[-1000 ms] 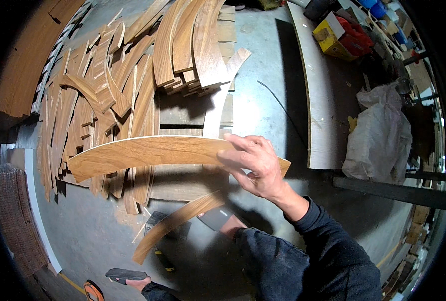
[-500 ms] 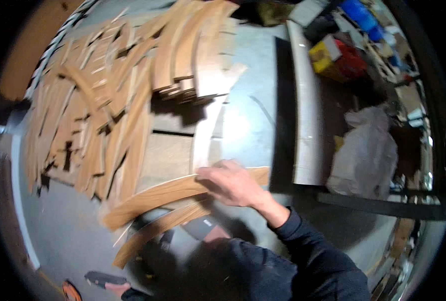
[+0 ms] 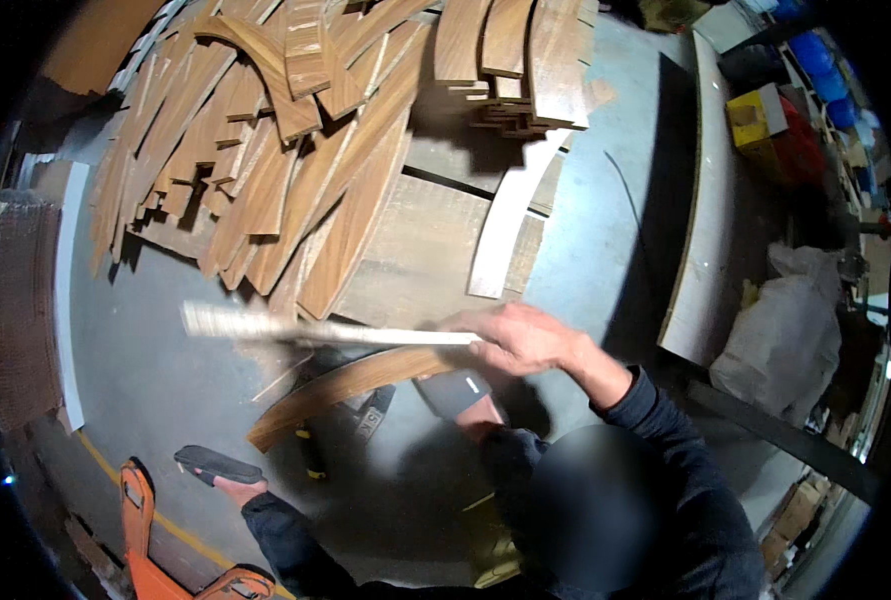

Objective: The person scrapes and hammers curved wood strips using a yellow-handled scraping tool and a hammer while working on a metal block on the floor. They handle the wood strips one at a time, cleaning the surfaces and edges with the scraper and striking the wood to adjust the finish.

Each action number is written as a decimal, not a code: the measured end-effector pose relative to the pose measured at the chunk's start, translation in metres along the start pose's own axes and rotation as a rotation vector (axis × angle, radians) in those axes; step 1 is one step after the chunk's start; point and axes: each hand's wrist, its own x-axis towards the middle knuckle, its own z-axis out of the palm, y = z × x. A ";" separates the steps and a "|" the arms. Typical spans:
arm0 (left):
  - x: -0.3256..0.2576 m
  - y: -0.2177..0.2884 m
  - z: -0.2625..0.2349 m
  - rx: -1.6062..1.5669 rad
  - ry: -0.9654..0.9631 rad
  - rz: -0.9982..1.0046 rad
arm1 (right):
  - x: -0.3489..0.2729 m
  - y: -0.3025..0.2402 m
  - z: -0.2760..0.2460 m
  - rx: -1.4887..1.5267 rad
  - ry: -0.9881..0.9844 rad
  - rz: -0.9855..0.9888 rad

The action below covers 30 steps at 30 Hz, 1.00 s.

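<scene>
My right hand (image 3: pixel 525 338) is closed on one end of a curved wooden strip (image 3: pixel 405 336). The strip is turned edge-up, and its pale edge shows. Its far end, pointing left, is smeared by motion. Below it, another curved wooden strip (image 3: pixel 340 388) lies low near my sandalled foot (image 3: pixel 455 393), with dark tools beneath and beside it. Ahead is a stack of brown curved wooden pieces (image 3: pixel 505 40), and to its left spreads a loose heap of similar pieces (image 3: pixel 355 190). My left hand does not show.
A long white curved panel (image 3: pixel 703 200) stands on the right, beside a plastic bag (image 3: pixel 780 340) and a yellow and red box (image 3: pixel 765 125). At lower left is an orange pallet jack (image 3: pixel 140 530). Stacked cardboard (image 3: pixel 20 300) stands at the left edge. A pale strip (image 3: pixel 510 220) lies ahead.
The strip under my right hand has been tipped from its flat face onto its edge and its left end raised. The view has shifted, so the pile now sits higher and further right.
</scene>
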 end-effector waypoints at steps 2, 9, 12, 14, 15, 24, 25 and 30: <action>0.001 0.002 -0.005 0.017 0.009 -0.002 | -0.014 -0.001 0.012 0.260 0.064 0.014; 0.001 -0.001 0.003 0.029 0.003 -0.002 | -0.044 0.010 0.039 1.002 0.476 0.152; 0.001 -0.004 0.002 0.035 -0.001 -0.009 | -0.050 0.013 0.053 1.043 0.693 0.095; 0.003 0.001 -0.007 0.055 -0.008 -0.009 | -0.053 0.018 0.060 1.011 0.920 0.148; 0.003 -0.001 -0.004 0.055 -0.015 -0.005 | -0.057 0.022 0.060 0.993 1.024 0.176; -0.059 0.121 -0.004 0.151 -0.075 0.012 | -0.094 0.163 0.084 0.965 1.176 0.531; -0.073 0.141 -0.007 0.160 -0.105 0.009 | -0.098 0.181 0.093 0.979 1.139 0.535; -0.153 0.214 0.000 0.279 -0.398 -0.102 | -0.104 0.185 0.108 0.153 1.058 0.796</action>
